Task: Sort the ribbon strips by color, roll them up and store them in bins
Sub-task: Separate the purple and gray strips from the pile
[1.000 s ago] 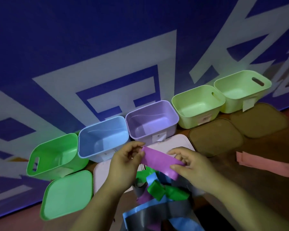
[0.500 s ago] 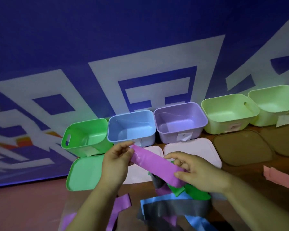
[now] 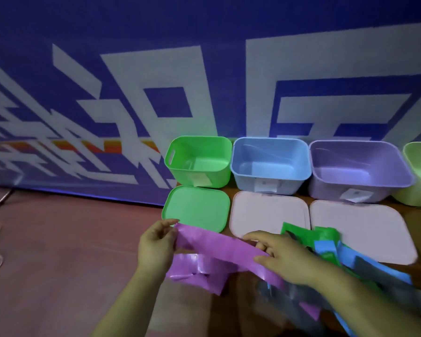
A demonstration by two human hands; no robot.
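Purple ribbon strip (image 3: 216, 244) stretches between both hands above the table's (image 3: 419, 218) left edge. The left hand (image 3: 156, 244) pinches one end and the right hand (image 3: 284, 259) grips it further along. The green bin (image 3: 180, 175), blue bin (image 3: 246, 183) and purple bin (image 3: 326, 188) stand empty along the back edge.

Blue-white patterned wall (image 3: 156, 69), reddish floor (image 3: 58, 251)

You can read no text here. At your twelve o'clock the blue banner (image 3: 204, 20) carries huge white block characters, cropped and skewed beyond reading. At one o'clock, white stickers (image 3: 201, 181) on the green bin (image 3: 219, 183), blue bin (image 3: 246, 184) and purple bin (image 3: 326, 192) are too blurred to read
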